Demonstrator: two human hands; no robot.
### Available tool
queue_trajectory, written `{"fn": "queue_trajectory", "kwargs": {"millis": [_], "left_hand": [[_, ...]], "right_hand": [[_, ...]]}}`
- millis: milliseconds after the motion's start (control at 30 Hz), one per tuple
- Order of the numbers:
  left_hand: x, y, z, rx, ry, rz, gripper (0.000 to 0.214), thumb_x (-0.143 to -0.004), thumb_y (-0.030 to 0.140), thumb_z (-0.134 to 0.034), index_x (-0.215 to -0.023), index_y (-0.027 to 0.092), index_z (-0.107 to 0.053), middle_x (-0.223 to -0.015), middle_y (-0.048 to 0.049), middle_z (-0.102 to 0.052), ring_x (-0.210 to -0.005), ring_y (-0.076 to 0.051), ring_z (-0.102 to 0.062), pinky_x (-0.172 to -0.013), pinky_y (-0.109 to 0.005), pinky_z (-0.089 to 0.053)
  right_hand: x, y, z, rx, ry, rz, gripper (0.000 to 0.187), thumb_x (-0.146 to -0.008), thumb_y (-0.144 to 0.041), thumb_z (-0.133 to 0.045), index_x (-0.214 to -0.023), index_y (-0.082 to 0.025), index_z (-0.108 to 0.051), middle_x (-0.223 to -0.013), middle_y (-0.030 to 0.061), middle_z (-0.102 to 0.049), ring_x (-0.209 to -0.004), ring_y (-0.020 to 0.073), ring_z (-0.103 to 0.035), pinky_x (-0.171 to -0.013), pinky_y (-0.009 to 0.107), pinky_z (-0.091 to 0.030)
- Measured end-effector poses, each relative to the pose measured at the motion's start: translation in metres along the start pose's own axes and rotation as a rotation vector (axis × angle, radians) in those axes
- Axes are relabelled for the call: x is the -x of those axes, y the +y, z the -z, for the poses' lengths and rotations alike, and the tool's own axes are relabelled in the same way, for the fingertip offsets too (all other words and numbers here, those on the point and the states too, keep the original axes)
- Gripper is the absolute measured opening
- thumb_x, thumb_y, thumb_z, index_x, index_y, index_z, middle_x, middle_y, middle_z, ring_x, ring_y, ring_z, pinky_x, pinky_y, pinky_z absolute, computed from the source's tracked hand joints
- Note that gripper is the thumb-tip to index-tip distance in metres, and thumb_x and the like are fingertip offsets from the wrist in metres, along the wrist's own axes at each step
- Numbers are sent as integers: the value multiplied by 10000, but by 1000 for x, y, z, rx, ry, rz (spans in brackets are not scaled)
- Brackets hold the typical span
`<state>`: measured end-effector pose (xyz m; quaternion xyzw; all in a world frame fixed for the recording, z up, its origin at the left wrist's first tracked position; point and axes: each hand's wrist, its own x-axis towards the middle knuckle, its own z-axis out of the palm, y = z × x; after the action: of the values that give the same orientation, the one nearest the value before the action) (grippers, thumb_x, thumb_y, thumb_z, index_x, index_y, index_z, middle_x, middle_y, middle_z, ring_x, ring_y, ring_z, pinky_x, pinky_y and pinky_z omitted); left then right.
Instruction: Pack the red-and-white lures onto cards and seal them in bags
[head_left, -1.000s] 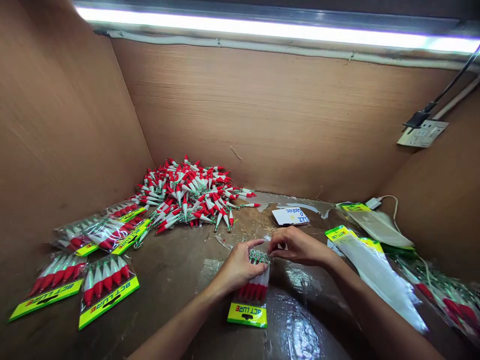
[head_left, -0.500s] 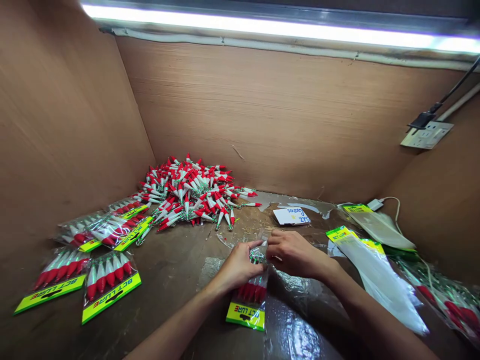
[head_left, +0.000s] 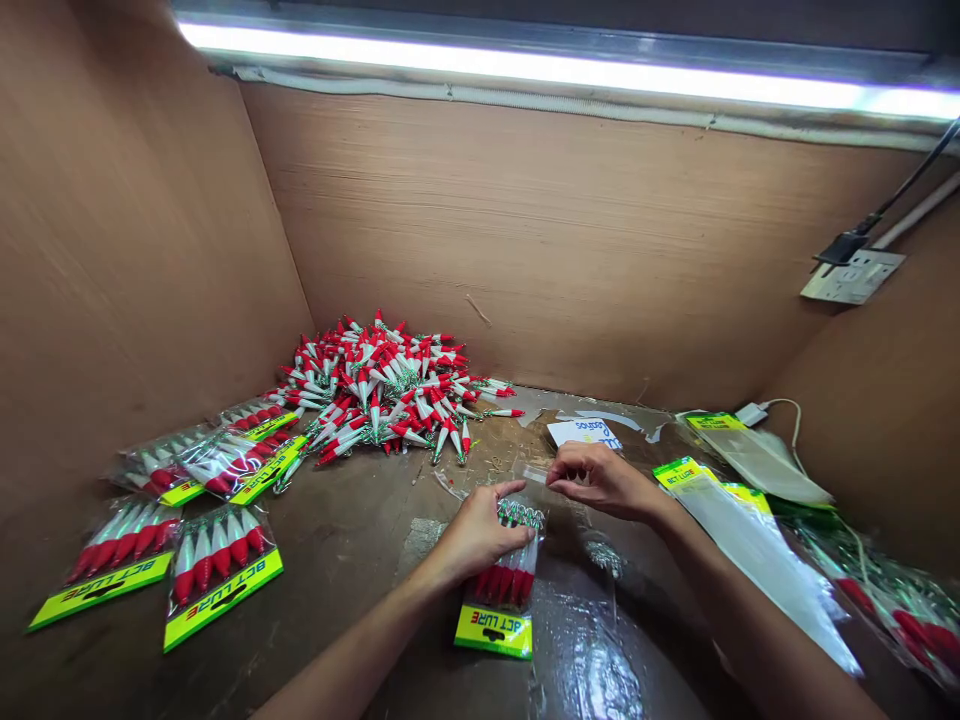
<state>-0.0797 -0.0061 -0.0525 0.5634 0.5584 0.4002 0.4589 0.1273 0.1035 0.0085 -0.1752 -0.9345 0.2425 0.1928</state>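
Note:
A clear pack of red-and-white fishing lures (head_left: 508,575) with a yellow-green "BCT LURE" header lies in front of me, header toward me. My left hand (head_left: 484,530) holds its left side near the hook end, thumb over the lures and index finger stretched past the far edge. Just beyond the pack, my right hand (head_left: 600,480) is raised with thumb and index finger pinched on a thin clear plastic strip (head_left: 534,474). Whether that strip is still joined to the pack, I cannot tell. Green-tinged hooks show at the pack's far end.
A heap of loose lures (head_left: 390,385) lies at the back left. Several filled packs (head_left: 221,570) are at left. Empty header bags (head_left: 750,560), more packed lures (head_left: 900,610) and a white cable are at right. A handwritten card (head_left: 581,432) sits behind my right hand.
My right hand has moved right and slightly up, away from the pack's far end, with the clear strip in its fingers. My left hand has stayed on the pack.

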Motion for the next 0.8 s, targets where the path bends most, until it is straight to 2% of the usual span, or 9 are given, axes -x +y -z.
{"fn": "queue_trajectory", "kwargs": {"millis": [133,233,400,600,800], "left_hand": [[-2,-6,0,-9,7,-32,760,-668,193,-739,-1395,81,-550,-804,-30,-692,-590,-116,-492,-541,-211,-361],[-4,-12,-1,-19,0,-42,771,-669,199,-741,-1405,87,-540,-833,-40,-699,-593,-116,-493,-530,-208,-351],[-3,-14,-3,3,-14,-39,786,-650,167,-732,-1408,85,-538,-879,-49,-709,-587,-110,-503,-507,-195,-340],[-1,-7,-4,12,-23,-18,764,-648,135,-690,-1398,87,-552,-767,-5,-685,-510,-85,-437,-461,-189,-296],[-2,-7,-5,69,-51,-72,696,-632,92,-645,-1328,83,-618,-795,-10,-690,-584,-100,-477,-509,-179,-343]], "right_hand": [[0,-5,-7,59,-132,102,99,-928,-269,-649,-929,-219,-735,-848,21,-676,-810,154,-608,-733,259,-430],[2,-8,-11,98,-186,115,90,-921,-239,-656,-955,-233,-739,-874,18,-684,-825,151,-617,-742,251,-430],[4,-18,-11,199,-191,107,113,-914,-189,-643,-929,-243,-742,-885,14,-687,-838,155,-616,-733,253,-411],[2,-33,-12,305,-208,134,133,-910,-162,-621,-873,-241,-722,-899,12,-692,-858,157,-605,-714,263,-370],[2,-34,-21,423,-183,127,90,-833,-141,-645,-772,-207,-654,-869,19,-671,-828,169,-562,-668,276,-310]]}}
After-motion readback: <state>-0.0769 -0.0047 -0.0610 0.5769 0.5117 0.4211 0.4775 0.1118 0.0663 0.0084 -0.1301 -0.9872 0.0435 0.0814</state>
